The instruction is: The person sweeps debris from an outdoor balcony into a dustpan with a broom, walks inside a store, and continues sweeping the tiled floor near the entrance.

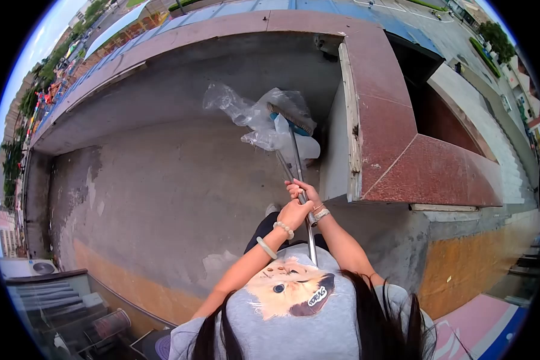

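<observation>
- Long-poled brush (297, 159): ahead of person, beside wall (335, 147); head points away, slightly left, long axis near-to-far.
- Clear plastic (259, 119): bunched around brush head.
- Shorter pole (284, 165): crosses brush pole, far end more left.
- Left hand (305, 191), right hand (296, 214): together, wrapped around poles.

Shiny metal poles (296, 157) (glossy), crinkled plastic (261, 117)

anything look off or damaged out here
Crumpled clear plastic is bunched up by the brush head, looking like loose litter. The pale edge strip along the red ledge looks chipped and ragged, and the grey floor has blotchy, worn-looking patches toward the left.
</observation>
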`<move>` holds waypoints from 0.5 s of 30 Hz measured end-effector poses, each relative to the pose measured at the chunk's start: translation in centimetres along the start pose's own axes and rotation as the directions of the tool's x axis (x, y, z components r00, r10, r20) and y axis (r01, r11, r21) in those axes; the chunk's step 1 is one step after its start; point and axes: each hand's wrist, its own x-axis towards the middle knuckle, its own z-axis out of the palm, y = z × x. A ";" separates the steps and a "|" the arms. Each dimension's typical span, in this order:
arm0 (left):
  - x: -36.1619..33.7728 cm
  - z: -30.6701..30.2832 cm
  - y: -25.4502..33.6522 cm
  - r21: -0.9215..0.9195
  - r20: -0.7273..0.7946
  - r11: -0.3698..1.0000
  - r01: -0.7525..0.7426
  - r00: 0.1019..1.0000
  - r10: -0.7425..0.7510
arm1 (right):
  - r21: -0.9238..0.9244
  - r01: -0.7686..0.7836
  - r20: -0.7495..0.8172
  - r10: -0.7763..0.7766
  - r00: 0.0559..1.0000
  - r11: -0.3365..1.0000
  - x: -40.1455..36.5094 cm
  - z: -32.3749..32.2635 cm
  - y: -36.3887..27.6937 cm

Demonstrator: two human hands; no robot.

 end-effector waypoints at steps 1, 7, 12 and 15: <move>0.2 1.1 -0.2 0.005 0.023 0.999 -0.033 0.999 0.032 | 0.028 0.085 -0.070 -0.083 0.994 0.996 -1.7 0.2 0.2; 8.7 -4.4 -2.2 -0.003 0.197 1.000 -0.002 0.980 0.003 | -0.043 0.449 -0.300 -0.440 0.846 0.892 5.5 1.2 0.6; 10.8 -5.7 -0.8 -0.681 0.520 0.613 0.401 0.854 0.019 | -0.501 0.049 -0.592 -0.383 0.709 0.864 3.1 4.6 -1.9; 11.5 -6.1 1.2 -0.829 0.464 0.357 0.431 0.886 0.008 | -0.510 0.076 -0.718 -0.473 0.511 0.857 1.9 4.9 -0.9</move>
